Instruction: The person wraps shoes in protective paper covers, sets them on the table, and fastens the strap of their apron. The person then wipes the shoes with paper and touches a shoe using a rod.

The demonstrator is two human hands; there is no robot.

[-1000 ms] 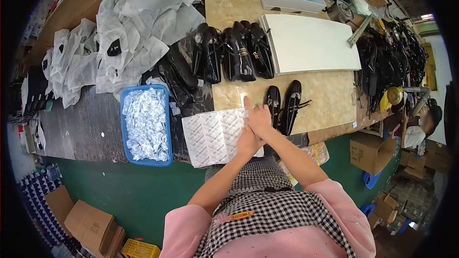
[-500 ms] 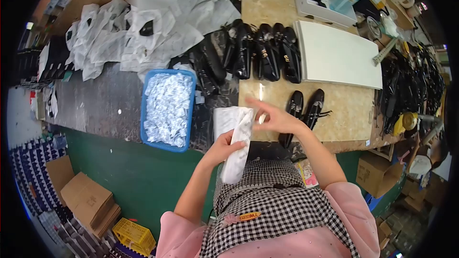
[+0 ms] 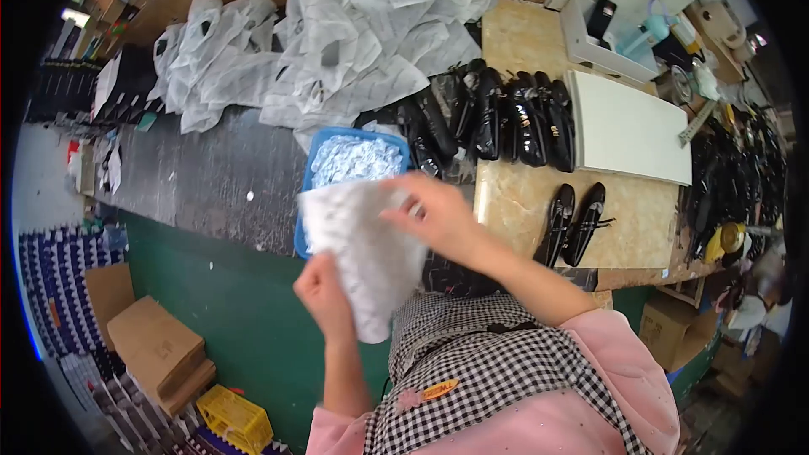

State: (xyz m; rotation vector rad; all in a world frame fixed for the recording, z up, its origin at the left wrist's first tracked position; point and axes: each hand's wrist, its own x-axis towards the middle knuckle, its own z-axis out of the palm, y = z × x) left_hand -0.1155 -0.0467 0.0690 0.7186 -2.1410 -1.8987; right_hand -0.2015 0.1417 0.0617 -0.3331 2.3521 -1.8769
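The left hand's (image 3: pixel 324 285) grip is clamped on the left side of a sheet of white paper (image 3: pixel 358 240), the fingers curled into a fist. The right hand (image 3: pixel 434 215) is at the paper's upper right part, thumb and fingers bent; motion blurs it, and whether its grip is closed on the paper cannot be told. The paper is held up at the bench's (image 3: pixel 211 177) near edge, its lower end hanging over that edge, and it covers part of a blue basket (image 3: pixel 401 145) of small clear packets (image 3: pixel 356 158).

Right of the paper, two black shoes (image 3: pixel 558 223) (image 3: pixel 586 226) lie side by side near the bench's near edge. Beyond them, more black shoes (image 3: pixel 527 122) stand in a row, just left of a stack of white sheets (image 3: pixel 632 128). Crumpled white wrapping (image 3: pixel 362 42) is heaped along the bench's far edge, left of that row. At the far right corner sits a white tray (image 3: pixel 619 55) holding a black phone (image 3: pixel 601 17).
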